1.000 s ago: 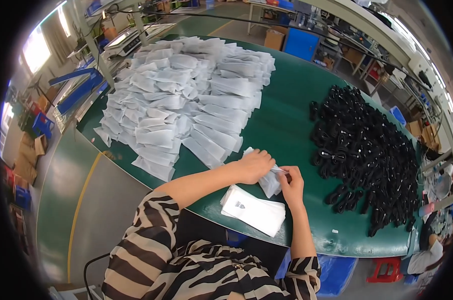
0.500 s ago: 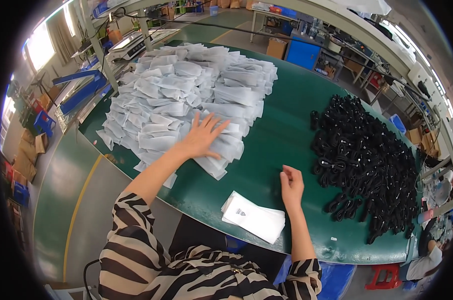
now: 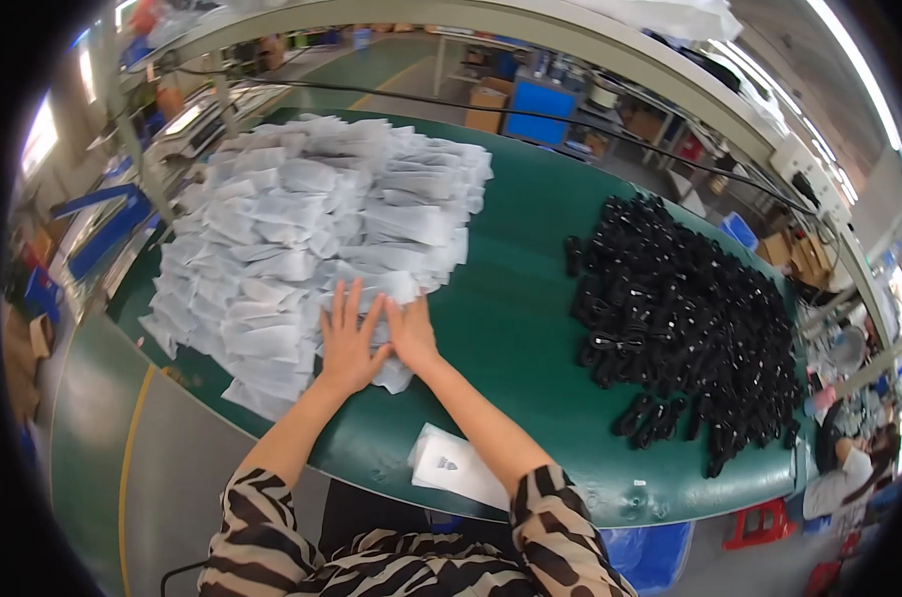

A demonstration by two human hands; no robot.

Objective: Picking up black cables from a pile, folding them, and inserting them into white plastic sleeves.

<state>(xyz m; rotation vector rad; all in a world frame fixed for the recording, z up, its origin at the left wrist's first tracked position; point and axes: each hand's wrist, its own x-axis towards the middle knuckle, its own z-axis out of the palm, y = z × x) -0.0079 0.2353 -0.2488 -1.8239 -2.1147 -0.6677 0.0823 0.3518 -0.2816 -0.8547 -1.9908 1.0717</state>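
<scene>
Your left hand (image 3: 349, 350) rests on the white pouches (image 3: 272, 231), grip wide; your right hand (image 3: 414, 334) touches them alongside, grip unclear.

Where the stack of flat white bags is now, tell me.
In the head view, the stack of flat white bags lies at bottom centre, by the near edge of the green table, with the right forearm partly hiding it.

Lighting: bright, even overall. Sources: window (image 3: 41, 137) at left, blown to white; ceiling lights (image 3: 862, 72) at upper right, glaring strips. Sheen on the green table (image 3: 530, 298), strongest along the near edge. Shadows soft among the white pouches (image 3: 301, 179). Distortion: fisheye; overhead beam (image 3: 451, 14) bowed, corners black. Far background: soft, fine detail lost.
</scene>
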